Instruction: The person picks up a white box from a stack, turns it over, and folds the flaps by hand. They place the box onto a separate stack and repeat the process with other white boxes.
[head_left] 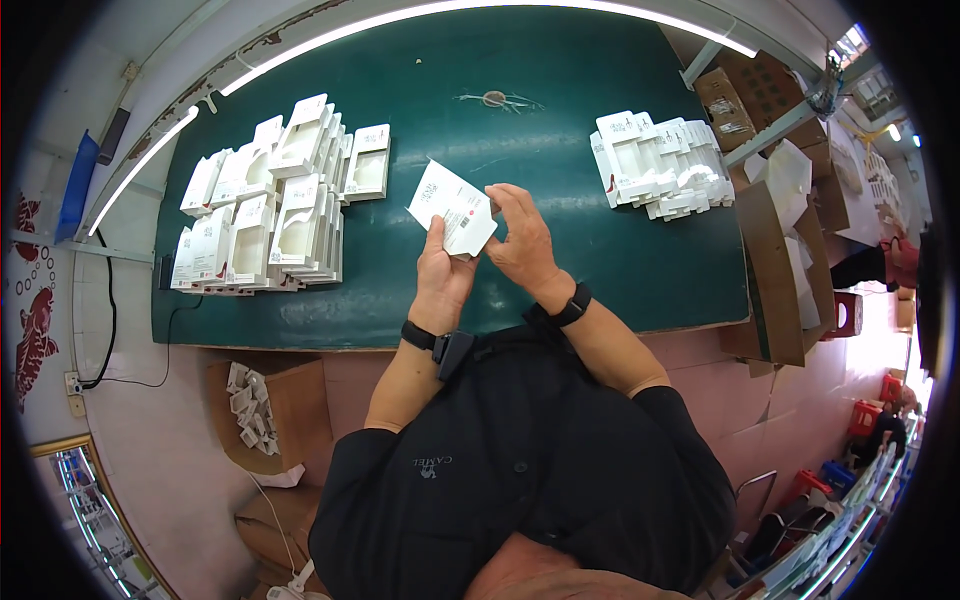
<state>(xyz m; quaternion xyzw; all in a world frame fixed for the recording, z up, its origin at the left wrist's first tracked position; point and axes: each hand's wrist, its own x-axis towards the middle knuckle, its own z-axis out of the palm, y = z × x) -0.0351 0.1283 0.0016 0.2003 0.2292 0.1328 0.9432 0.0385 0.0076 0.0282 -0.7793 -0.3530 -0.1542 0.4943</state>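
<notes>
Over the green table, a small white printed carton (455, 210) is held tilted, its printed panel facing up. My left hand (443, 272) grips it from the near side, with the thumb on the panel and the fingers underneath. At the carton's right edge, my right hand (524, 238) has its fingers bent around the corner; exactly how they press on it is partly hidden. To the left stand stacked rows of white cartons (300, 215) with cut-out fronts. A second group of flatter, overlapping white cartons (665, 165) lies at the far right.
The green tabletop (480, 130) carries a small round brown piece (494, 98) with loose strands near the back. Beyond the right edge stands an open cardboard box (775, 270) with white pieces. Below the left edge, another cardboard box (290, 410) holds white scraps. A metal frame post rises back right.
</notes>
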